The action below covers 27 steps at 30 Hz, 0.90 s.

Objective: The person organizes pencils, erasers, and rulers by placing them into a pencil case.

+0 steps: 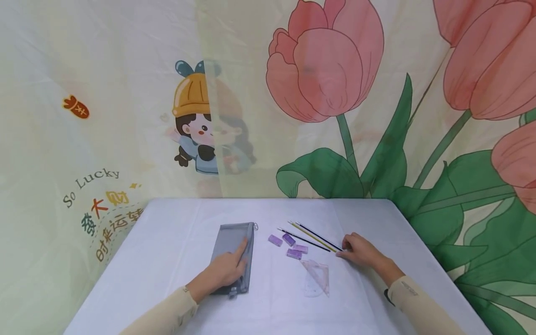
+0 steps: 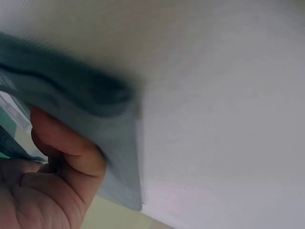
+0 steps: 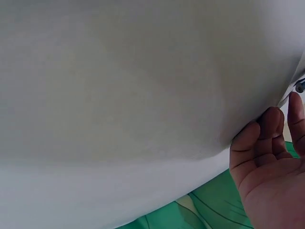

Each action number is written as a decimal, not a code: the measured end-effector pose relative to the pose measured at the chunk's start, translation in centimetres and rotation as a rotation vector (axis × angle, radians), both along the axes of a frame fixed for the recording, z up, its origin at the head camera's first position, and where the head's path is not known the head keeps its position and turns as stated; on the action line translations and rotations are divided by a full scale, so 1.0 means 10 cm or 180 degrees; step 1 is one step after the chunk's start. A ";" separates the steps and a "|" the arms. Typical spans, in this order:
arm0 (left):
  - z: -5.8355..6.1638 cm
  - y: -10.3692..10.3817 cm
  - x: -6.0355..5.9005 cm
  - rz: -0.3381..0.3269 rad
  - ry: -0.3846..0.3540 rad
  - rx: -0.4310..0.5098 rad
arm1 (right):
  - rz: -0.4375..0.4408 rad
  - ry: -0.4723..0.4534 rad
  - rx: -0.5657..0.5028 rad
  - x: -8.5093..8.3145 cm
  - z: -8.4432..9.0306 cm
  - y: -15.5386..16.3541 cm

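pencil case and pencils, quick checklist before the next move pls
1. Left hand rests on pencil case, pinning it flat: ok.
2. Case mouth open: cannot tell.
3. Right hand at near ends of the pencils: ok.
4. Grip closed on a pencil: cannot tell.
5. Purple erasers lie apart from both hands: ok.
6. Clear set square lies apart from the hands: ok.

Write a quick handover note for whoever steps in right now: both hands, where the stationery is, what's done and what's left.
Left hand: rests flat on the grey mesh pencil pouch, fingers straight, holding it down on the white tablecloth.
Right hand: fingertips at the near ends of the three thin pencils; nothing lifted yet.
Four purple erasers and the clear plastic set square lie loose between the hands.
Done: nothing packed as far as visible.
Left: probably pencils, erasers and set square into the pouch.
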<state>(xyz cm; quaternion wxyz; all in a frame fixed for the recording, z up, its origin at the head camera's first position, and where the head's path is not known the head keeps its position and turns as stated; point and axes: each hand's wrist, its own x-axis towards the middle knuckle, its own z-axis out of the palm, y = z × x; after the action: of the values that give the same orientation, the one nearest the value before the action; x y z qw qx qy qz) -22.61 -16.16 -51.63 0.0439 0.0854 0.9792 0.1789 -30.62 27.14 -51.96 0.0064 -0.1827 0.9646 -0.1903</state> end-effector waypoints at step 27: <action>0.03 -0.10 0.06 0.0074 0.0007 0.0459 | 0.0068 0.0091 0.0466 -0.08 0.01 -0.23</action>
<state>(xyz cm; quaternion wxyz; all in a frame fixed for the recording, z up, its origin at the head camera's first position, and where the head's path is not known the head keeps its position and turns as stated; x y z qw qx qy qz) -22.02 -17.12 -51.33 0.0344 0.0772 0.9647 0.2493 -31.44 24.81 -51.87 0.0080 -0.1948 0.9739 -0.1166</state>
